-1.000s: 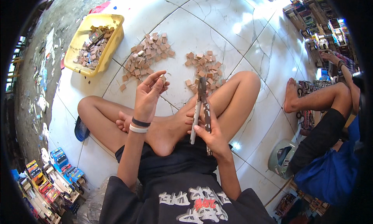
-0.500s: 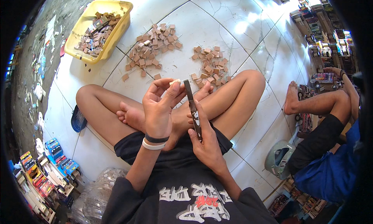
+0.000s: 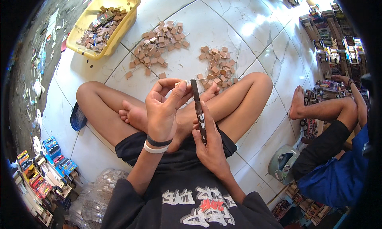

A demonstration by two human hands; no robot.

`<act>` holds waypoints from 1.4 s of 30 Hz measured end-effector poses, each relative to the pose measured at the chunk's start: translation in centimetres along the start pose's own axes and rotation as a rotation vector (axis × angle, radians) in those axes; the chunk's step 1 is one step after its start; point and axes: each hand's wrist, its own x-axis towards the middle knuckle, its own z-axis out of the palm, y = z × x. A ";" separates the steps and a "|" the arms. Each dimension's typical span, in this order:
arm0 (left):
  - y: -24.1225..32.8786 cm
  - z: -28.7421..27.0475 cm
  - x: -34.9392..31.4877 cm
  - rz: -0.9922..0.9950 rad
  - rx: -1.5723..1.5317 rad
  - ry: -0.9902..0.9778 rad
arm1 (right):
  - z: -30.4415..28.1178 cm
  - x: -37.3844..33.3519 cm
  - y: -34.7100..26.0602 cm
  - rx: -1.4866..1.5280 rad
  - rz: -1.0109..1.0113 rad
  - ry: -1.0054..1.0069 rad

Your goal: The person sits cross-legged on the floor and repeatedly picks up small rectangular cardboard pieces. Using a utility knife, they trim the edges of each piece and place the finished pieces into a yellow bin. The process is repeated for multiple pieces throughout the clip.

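Observation:
Pinched between the thumb and fingers of my left hand (image 3: 164, 105) is a small wooden block (image 3: 181, 83). A thin pale pin seems to run from it toward the tool beside it. My right hand (image 3: 209, 143) grips a dark, flat, narrow tool (image 3: 200, 113) with a worn, patchy handle, held nearly upright; its exact kind I cannot make out. The tool's upper end is close beside the block and my left fingertips. Beyond my hands lie a larger heap of wooden blocks with thin pins (image 3: 155, 46) and a smaller heap (image 3: 218, 66) to its right.
At the far left stands a yellow tub (image 3: 119, 34) of more blocks. Toy trucks (image 3: 59, 161) and clear plastic wares (image 3: 93, 199) are near left. On the right, another person's leg (image 3: 328, 107) and a green-grey container (image 3: 283, 163) adjoin rows of wooden toy vehicles (image 3: 334, 38).
The whole view has shifted slightly. Both hands keep nearly the same pose, with the block and the tool still held close together.

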 end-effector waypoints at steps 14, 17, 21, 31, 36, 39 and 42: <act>-1.3 -0.9 0.6 0.199 0.274 0.133 | 2.6 1.0 3.0 -0.551 -0.028 0.108; -1.6 -1.5 1.1 0.178 0.374 0.213 | 3.4 1.3 4.3 -0.647 -0.062 0.133; -1.3 -2.4 1.4 0.177 0.384 0.251 | 4.0 1.6 4.4 -0.636 -0.085 0.128; -0.8 -3.8 2.2 0.333 0.416 -0.028 | 2.8 1.6 1.3 -0.210 0.007 -0.036; -0.2 -3.5 2.2 0.204 0.303 0.050 | 3.0 1.6 0.6 -0.201 -0.034 -0.026; 1.3 -3.9 2.1 0.094 0.296 0.066 | 2.4 1.5 0.6 -0.187 0.002 -0.051; 2.9 -4.4 1.7 0.002 0.267 0.005 | 1.3 1.9 1.0 -0.088 -0.073 -0.116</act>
